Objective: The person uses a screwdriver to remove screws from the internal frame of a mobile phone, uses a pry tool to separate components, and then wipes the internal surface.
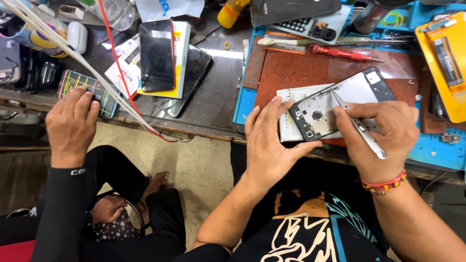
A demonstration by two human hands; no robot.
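From the head camera, your left hand (270, 145) grips the near end of the opened phone (335, 104) — it lies tilted on the red mat (301, 68) at the bench edge. Your right hand (383, 138) pinches tweezers (359, 127), tips on the phone's inside. Off to the left, another person's hand (72, 127) rests on a striped phone case (87, 90) — well apart from yours.

i see a red screwdriver (342, 53) near the bench's back edge, above the rust-red mat (291, 68). a black phone (157, 55) lies on a yellow-and-white box (180, 58) further left, and an orange tray (444, 58) fills the right corner.
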